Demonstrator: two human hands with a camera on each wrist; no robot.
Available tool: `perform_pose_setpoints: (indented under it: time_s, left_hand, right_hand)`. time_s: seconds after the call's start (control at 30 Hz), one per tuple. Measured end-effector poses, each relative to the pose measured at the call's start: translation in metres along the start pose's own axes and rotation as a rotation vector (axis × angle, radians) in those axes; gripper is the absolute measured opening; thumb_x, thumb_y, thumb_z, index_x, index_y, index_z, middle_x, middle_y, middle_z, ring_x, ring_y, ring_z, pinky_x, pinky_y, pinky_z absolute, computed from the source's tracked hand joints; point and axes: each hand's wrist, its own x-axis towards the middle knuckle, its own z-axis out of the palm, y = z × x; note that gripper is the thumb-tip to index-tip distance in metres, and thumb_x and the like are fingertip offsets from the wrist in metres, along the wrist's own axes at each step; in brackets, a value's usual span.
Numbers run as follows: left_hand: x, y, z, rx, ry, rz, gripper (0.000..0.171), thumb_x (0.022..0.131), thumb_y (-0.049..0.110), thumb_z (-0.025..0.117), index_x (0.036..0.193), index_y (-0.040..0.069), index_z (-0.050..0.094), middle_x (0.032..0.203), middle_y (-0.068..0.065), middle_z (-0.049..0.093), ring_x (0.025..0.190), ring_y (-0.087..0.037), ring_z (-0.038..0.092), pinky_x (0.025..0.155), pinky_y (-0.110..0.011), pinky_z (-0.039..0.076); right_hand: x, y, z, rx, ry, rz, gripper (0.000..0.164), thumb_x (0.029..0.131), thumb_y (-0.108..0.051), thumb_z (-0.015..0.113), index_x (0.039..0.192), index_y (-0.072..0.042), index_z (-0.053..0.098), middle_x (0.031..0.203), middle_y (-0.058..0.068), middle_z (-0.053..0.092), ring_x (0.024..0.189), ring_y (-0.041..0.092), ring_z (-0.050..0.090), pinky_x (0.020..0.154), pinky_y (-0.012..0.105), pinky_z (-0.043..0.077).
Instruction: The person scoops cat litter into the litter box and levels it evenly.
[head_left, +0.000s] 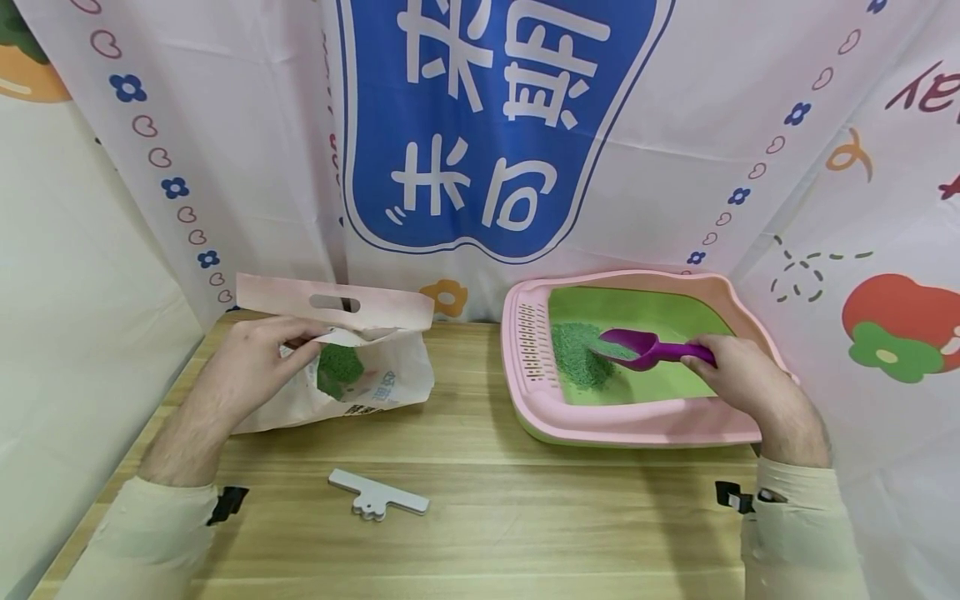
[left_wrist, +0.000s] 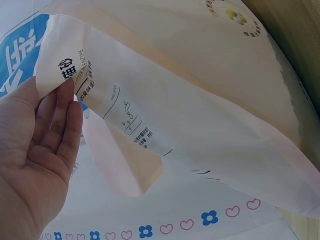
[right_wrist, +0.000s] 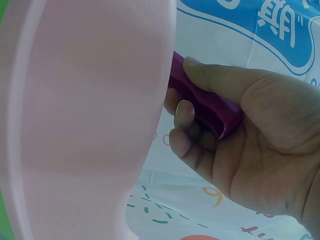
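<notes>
My left hand (head_left: 258, 367) pinches the edge of an open paper bag of cat litter (head_left: 390, 367), whose torn mouth shows green granules (head_left: 340, 367) inside. In the left wrist view the bag's printed paper (left_wrist: 150, 90) is held between thumb and fingers. My right hand (head_left: 738, 375) grips the handle of a purple scoop (head_left: 645, 350) over a pink and green litter box (head_left: 637, 425). The scoop carries some green granules, its tip at a pile of green litter (head_left: 581, 354) in the box's left part. In the right wrist view the pink wall (right_wrist: 95, 100) hides the scoop's bowl.
A white bag clip (head_left: 378, 493) lies on the wooden table (head_left: 487, 533) in front of the bag. The litter box has a slotted panel (head_left: 534, 342) on its left. A printed cloth (head_left: 262, 125) hangs behind the table.
</notes>
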Motion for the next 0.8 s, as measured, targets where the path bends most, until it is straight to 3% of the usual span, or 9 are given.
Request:
perform_pose_setpoints:
  time_s: [0.57, 0.8]
  left_hand:
    - [0.0007, 0.0005, 0.0002, -0.010, -0.013, -0.010, 0.022, 0.105, 0.009, 0.088, 0.127, 0.013, 0.091, 0.130, -0.018, 0.089, 0.098, -0.031, 0.085, 0.077, -0.035, 0.065]
    - [0.0001, 0.0023, 0.0020, -0.012, -0.025, -0.008, 0.022, 0.106, 0.010, 0.088, 0.128, 0.013, 0.090, 0.132, -0.018, 0.089, 0.108, -0.038, 0.087, 0.087, -0.057, 0.071]
  right_hand:
    - [-0.0011, -0.0003, -0.0019, 0.002, 0.022, -0.006, 0.023, 0.115, -0.012, 0.073, 0.118, 0.011, 0.076, 0.078, 0.005, 0.064, 0.073, 0.021, 0.056, 0.068, 0.036, 0.046]
    - [-0.0010, -0.0009, -0.0036, 0.011, 0.012, 0.005, 0.024, 0.115, -0.012, 0.074, 0.120, 0.011, 0.077, 0.079, 0.006, 0.065, 0.073, 0.021, 0.057, 0.068, 0.035, 0.046]
